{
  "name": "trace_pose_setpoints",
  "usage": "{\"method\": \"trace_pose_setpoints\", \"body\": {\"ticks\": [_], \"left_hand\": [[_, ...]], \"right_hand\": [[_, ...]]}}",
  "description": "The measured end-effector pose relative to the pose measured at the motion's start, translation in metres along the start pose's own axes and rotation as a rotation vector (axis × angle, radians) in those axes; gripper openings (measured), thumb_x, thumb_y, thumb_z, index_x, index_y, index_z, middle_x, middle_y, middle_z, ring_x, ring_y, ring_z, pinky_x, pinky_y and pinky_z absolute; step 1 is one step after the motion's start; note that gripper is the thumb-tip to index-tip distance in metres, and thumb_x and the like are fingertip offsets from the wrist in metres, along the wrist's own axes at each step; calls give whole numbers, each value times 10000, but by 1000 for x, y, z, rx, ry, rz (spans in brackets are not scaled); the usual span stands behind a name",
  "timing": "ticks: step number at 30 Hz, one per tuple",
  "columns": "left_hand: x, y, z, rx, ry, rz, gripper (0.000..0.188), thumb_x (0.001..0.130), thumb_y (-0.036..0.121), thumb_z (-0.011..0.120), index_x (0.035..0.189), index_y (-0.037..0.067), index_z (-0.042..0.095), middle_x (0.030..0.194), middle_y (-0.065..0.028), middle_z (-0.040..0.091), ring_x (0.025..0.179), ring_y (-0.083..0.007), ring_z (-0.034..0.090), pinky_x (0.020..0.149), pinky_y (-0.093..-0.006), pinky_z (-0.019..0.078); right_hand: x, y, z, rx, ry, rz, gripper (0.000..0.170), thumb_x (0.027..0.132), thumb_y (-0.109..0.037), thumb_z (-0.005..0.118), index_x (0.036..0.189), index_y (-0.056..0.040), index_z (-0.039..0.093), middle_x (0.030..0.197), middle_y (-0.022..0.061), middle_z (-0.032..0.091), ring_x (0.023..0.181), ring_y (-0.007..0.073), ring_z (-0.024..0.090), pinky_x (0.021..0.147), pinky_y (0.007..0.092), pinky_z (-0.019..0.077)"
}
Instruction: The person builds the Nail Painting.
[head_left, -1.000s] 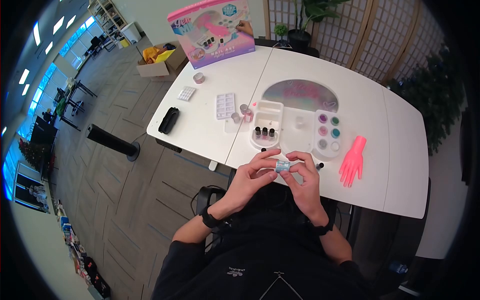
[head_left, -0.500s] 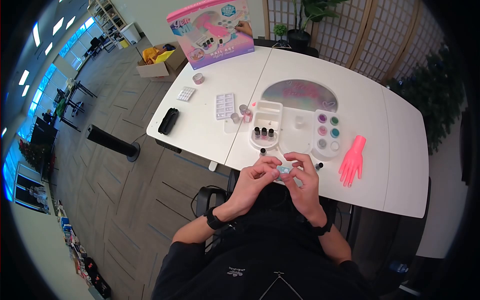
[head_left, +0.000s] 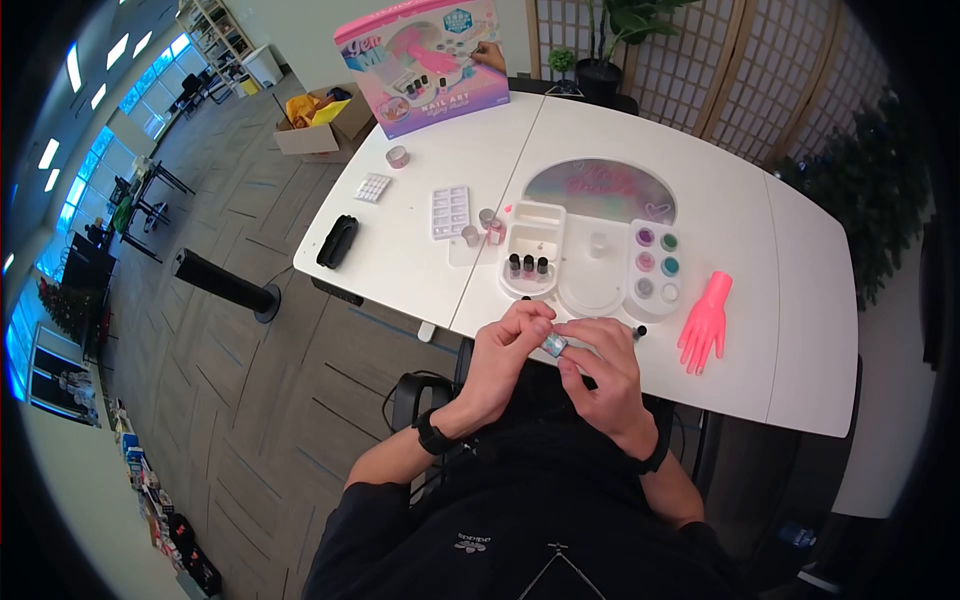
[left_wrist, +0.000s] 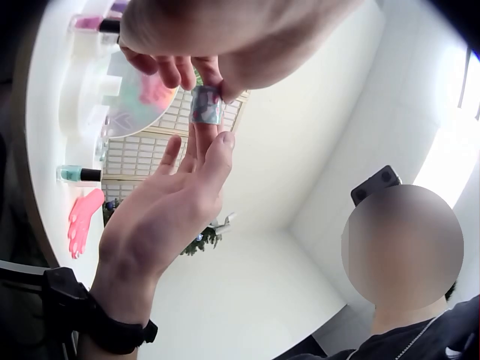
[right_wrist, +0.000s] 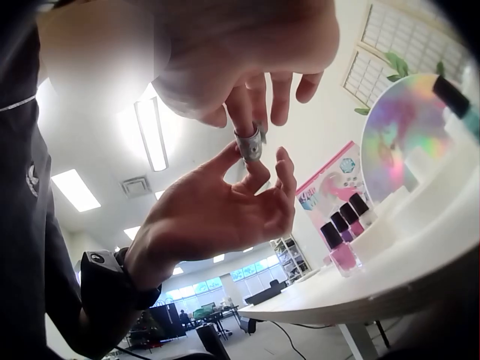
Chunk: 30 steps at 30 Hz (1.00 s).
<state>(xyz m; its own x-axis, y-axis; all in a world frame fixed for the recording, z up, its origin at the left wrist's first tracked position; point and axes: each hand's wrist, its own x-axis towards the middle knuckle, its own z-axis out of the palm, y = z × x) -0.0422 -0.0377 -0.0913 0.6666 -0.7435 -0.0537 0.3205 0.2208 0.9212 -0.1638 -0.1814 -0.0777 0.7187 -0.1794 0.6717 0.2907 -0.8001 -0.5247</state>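
A small pale blue patterned band (head_left: 555, 345) lies between my two hands, in front of my chest and just off the table's near edge. My left hand (head_left: 498, 365) pinches its edge with thumb and bent index finger. Seen in the left wrist view, the band (left_wrist: 206, 105) sits around a straight fingertip of my right hand (left_wrist: 169, 210), whose thumb stands apart from it. In the right wrist view the band (right_wrist: 250, 144) looks silvery grey, with a small flap sticking out at one side.
On the white table (head_left: 790, 300), a tray (head_left: 590, 290) with nail polish bottles (head_left: 528, 266) and glitter pots (head_left: 646, 262) stands ahead. A pink model hand (head_left: 706, 325) lies right. Left are a white mould (head_left: 450, 212), black case (head_left: 338, 241) and kit box (head_left: 430, 65).
The right thumb has come away from the band and the right fingers have straightened over it. The band has shifted slightly left and tilted, with the left fingertips still at its edge.
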Motion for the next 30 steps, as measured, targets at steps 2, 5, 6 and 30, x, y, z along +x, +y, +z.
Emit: {"method": "trace_pose_setpoints", "body": {"ticks": [2, 5, 6, 30], "left_hand": [[0, -1, -1, -1, -3, -5, 231, 1135, 219, 613, 1158, 10, 709, 1220, 8, 640, 1049, -62, 562, 979, -272, 428], [-1, 1, -1, -27, -8, -34, 230, 1129, 217, 619, 1132, 8, 714, 1226, -2, 641, 1083, -74, 567, 1012, -283, 423], [-1, 5, 2, -57, -2, -73, 219, 1115, 200, 638, 1047, 13, 730, 1251, -8, 635, 1110, -83, 570, 1039, -295, 416], [-2, 15, -12, 293, -300, 260, 359, 868, -105, 790, 1191, 49, 767, 1562, -106, 501, 1332, -200, 515, 1166, -379, 424]], "right_hand": [[-1, 1, 1, 35, 2, 16, 157, 882, -71, 802, 1028, -24, 765, 1221, 73, 758, 1111, 293, 688, 1005, 445, 487], [0, 2, 1, 60, -3, 26, 188, 872, -62, 818, 1049, -25, 766, 1212, 69, 761, 1082, 285, 687, 1007, 449, 488], [0, 1, 0, 63, -7, 27, 201, 867, -58, 824, 1056, -25, 766, 1210, 68, 762, 1074, 284, 686, 1009, 452, 488], [-11, 13, -1, 774, -22, 683, 190, 1066, -139, 717, 1020, 43, 745, 937, 34, 671, 911, 98, 631, 829, 270, 490]]}}
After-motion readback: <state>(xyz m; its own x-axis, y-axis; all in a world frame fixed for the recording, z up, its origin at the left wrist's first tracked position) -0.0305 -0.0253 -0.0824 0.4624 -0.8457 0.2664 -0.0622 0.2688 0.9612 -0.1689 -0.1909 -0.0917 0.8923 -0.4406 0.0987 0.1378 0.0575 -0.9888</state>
